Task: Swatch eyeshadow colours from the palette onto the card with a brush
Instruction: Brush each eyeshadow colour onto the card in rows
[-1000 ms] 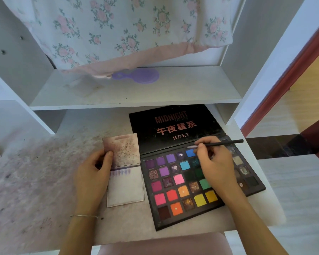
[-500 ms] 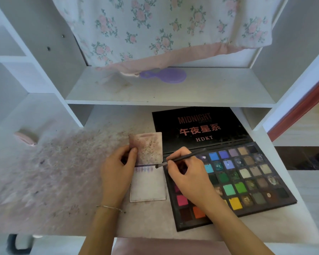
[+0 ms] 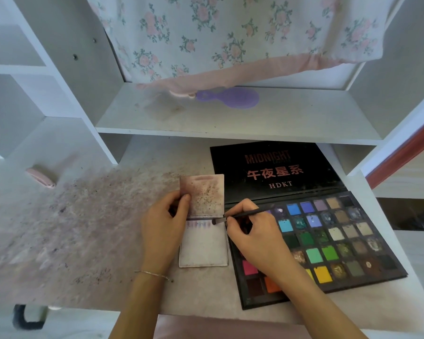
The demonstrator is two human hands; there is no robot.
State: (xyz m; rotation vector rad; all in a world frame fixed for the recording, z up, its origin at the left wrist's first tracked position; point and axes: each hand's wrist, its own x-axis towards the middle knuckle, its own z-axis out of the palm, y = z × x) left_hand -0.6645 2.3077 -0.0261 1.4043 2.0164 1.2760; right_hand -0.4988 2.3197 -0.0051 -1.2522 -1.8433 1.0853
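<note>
A large black eyeshadow palette (image 3: pixel 328 243) lies open on the stained white desk (image 3: pixel 83 228), to the right of centre, its near tray a grid of square pans in blue, purple, green, yellow, orange, pink and muted browns. Its raised black lid (image 3: pixel 274 170) at the far side reads "MIDNIGHT" in dull red capitals, then four red Chinese characters, "午夜星系", and below them "HDKT" in pale letters.

Just left of the palette, touching its edge or nearly so, lies a small whitish swatch card (image 3: pixel 203 245), folded open like a booklet, with its speckled, pink-stained upper leaf (image 3: pixel 202 194) standing up. A short row of purple and lilac swatches runs along the top of the lower leaf.

The left hand (image 3: pixel 164 228) holds the upper leaf, thumb curled over its left edge. The right hand (image 3: pixel 252 236), resting over the palette's left columns, pinches a thin black brush (image 3: pixel 240 214) between thumb and fingers; the brush tip touches the card at the right end of the swatch row.

On the white shelf (image 3: pixel 230 118) beyond lies a flat purple hand mirror or hairbrush (image 3: pixel 230 97), partly under a floral cloth (image 3: pixel 230 33) with a pink hem.
</note>
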